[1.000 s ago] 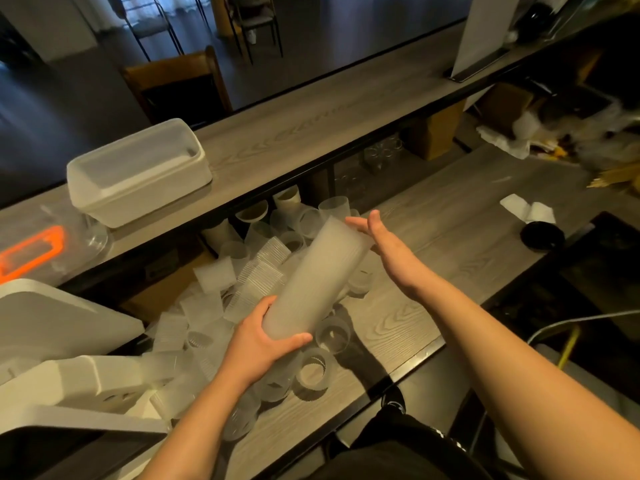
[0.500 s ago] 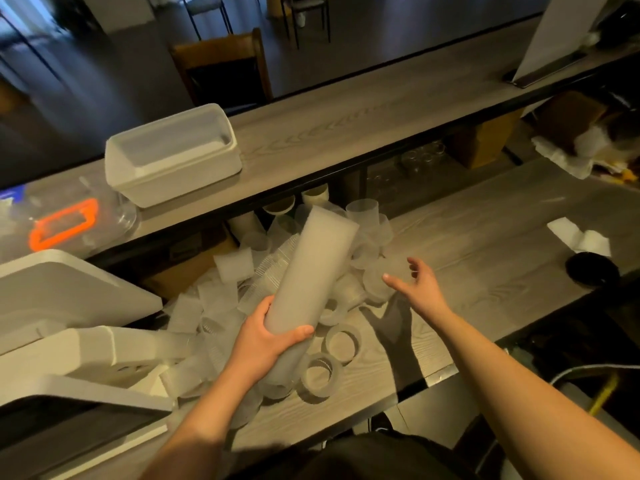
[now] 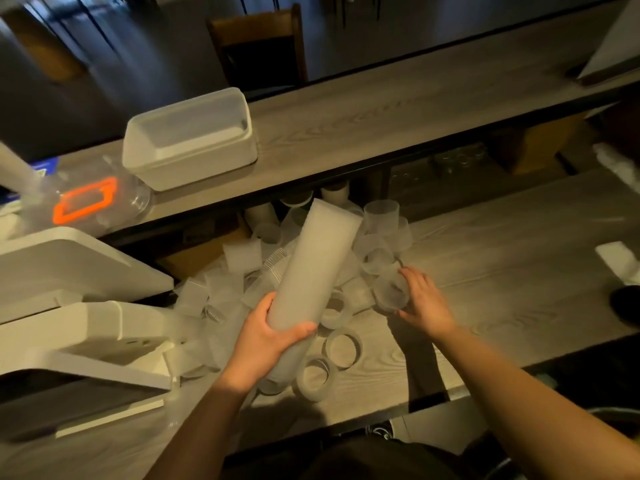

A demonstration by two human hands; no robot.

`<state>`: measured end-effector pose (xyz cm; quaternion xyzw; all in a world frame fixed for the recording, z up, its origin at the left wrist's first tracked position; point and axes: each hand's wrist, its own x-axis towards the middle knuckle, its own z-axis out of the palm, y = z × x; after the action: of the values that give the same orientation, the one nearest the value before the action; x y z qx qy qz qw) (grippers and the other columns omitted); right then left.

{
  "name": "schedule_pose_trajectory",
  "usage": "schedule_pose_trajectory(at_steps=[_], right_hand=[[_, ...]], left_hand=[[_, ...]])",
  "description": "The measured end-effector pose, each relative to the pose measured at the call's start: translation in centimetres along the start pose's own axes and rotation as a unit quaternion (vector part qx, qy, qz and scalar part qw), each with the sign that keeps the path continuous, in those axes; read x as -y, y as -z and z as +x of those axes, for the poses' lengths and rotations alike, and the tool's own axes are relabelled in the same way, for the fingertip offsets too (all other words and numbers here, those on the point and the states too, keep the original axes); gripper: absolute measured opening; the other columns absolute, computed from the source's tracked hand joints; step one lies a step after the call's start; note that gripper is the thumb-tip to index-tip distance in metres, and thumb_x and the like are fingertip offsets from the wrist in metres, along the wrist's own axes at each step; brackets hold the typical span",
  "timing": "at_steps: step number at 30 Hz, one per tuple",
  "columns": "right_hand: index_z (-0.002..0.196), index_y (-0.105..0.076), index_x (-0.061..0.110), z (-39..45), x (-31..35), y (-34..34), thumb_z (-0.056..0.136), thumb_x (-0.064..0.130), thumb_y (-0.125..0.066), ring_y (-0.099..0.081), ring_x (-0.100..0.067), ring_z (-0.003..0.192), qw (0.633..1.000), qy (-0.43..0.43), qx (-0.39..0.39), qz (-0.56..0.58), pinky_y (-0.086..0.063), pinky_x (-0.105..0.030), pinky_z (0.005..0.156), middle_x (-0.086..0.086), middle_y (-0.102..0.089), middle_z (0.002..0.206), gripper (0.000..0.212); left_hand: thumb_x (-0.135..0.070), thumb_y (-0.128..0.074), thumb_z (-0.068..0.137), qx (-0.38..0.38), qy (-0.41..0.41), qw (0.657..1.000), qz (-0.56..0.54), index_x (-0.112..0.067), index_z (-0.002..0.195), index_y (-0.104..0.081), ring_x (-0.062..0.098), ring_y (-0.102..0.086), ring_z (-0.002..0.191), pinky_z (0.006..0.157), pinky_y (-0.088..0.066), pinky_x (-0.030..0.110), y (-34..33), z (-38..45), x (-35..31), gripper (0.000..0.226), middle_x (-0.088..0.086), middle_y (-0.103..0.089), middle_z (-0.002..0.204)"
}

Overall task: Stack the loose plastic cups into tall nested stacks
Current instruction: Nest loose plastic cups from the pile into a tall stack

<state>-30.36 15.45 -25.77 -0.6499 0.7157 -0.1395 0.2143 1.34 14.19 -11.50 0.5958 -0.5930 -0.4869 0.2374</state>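
head view looks steeply down, close over the table (image 3: 502, 271).

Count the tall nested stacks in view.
1: the stack in the left hand, tilted over the loose cups. The pile may hide others.

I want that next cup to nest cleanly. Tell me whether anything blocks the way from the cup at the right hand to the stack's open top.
Nothing visible does. The right hand is closing on a loose cup, and the stack in the left hand tilts up over the pile, its top end uncovered.
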Motion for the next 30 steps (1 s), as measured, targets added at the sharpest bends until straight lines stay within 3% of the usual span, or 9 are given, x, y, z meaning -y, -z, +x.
schedule_pose_trajectory(at_steps=[7,12,17,19,21,25,27,30], right_hand=[[0.142,-0.039,0.022,-0.2,0.0,0.4,0.077,0.05,-0.076,-0.047,-0.018,0.128,0.997,-0.037,-0.024,0.062,-0.045,-0.04,0.106,0.0,-0.049,0.139,0.08],[0.142,-0.042,0.02,-1.3,-0.3,0.5,0.082,0.047,-0.075,-0.055,-0.021,0.121,0.977,-0.105,-0.078,0.167,-0.051,-0.042,0.098,-0.001,-0.056,0.135,0.074],[0.133,-0.046,0.019,-1.9,0.3,1.1,0.079,0.026,-0.082,-0.058,-0.017,0.114,0.894,-0.202,-0.158,0.368,-0.046,-0.013,0.085,0.0,-0.057,0.124,0.065],[0.139,-0.045,0.021,-1.8,1.3,2.4,0.083,0.024,-0.08,-0.053,-0.01,0.116,0.862,-0.207,-0.192,0.422,-0.043,-0.018,0.094,0.003,-0.054,0.127,0.066],[0.138,-0.049,0.022,-1.6,2.3,4.0,0.087,0.027,-0.076,-0.053,-0.004,0.111,0.837,-0.204,-0.213,0.462,-0.045,-0.021,0.094,0.003,-0.054,0.129,0.058],[0.123,-0.054,0.029,-0.5,4.4,7.3,0.086,0.027,-0.075,-0.058,-0.031,0.117,0.797,-0.18,-0.188,0.545,-0.05,-0.044,0.101,-0.012,-0.058,0.127,0.042],[0.128,-0.051,0.026,-0.1,5.4,9.2,0.079,0.024,-0.08,-0.058,-0.035,0.119,0.761,-0.161,-0.167,0.606,-0.048,-0.049,0.104,-0.017,-0.056,0.127,0.057],[0.134,-0.048,0.03,0.2,6.7,12.0,0.064,0.032,-0.08,-0.054,-0.045,0.123,0.714,-0.128,-0.134,0.675,-0.042,-0.056,0.107,-0.011,-0.058,0.119,0.077]], left_hand=[[-0.064,-0.079,0.045,-0.011,0.015,1.0,-0.017,-0.036,0.111,-0.054,-0.004,-0.062,0.089,0.065,-0.05,0.017,-0.8,0.0,-0.3,0.076,-0.011,-0.063,0.109],[-0.064,-0.08,0.047,-0.011,0.011,1.0,-0.021,-0.036,0.111,-0.055,-0.004,-0.062,0.089,0.064,-0.052,0.018,-1.0,0.4,-0.5,0.074,-0.01,-0.064,0.109],[-0.065,-0.08,0.048,-0.007,0.011,1.0,-0.017,-0.036,0.115,-0.054,0.002,-0.064,0.093,0.065,-0.053,0.02,-1.0,0.6,-0.5,0.078,-0.011,-0.063,0.111],[-0.066,-0.08,0.048,-0.007,0.012,1.0,-0.013,-0.035,0.116,-0.054,0.006,-0.064,0.094,0.066,-0.053,0.023,-1.0,0.7,-0.5,0.079,-0.01,-0.063,0.111],[-0.067,-0.079,0.048,-0.006,0.009,1.0,0.001,-0.034,0.118,-0.054,0.009,-0.064,0.096,0.068,-0.054,0.024,-0.9,0.8,-0.6,0.081,-0.01,-0.063,0.111],[-0.068,-0.078,0.046,-0.011,0.005,1.0,0.029,-0.036,0.12,-0.052,0.004,-0.062,0.096,0.069,-0.05,0.021,-0.7,0.9,-1.0,0.084,-0.015,-0.061,0.112],[-0.068,-0.078,0.045,-0.011,0.001,0.999,0.042,-0.037,0.121,-0.051,0.003,-0.06,0.096,0.07,-0.05,0.021,-0.5,0.9,-1.3,0.086,-0.016,-0.06,0.112],[-0.064,-0.085,0.049,-0.013,-0.005,0.996,0.084,-0.038,0.123,-0.051,0.004,-0.059,0.096,0.069,-0.049,0.022,-0.1,0.8,-1.4,0.085,-0.017,-0.059,0.111]])
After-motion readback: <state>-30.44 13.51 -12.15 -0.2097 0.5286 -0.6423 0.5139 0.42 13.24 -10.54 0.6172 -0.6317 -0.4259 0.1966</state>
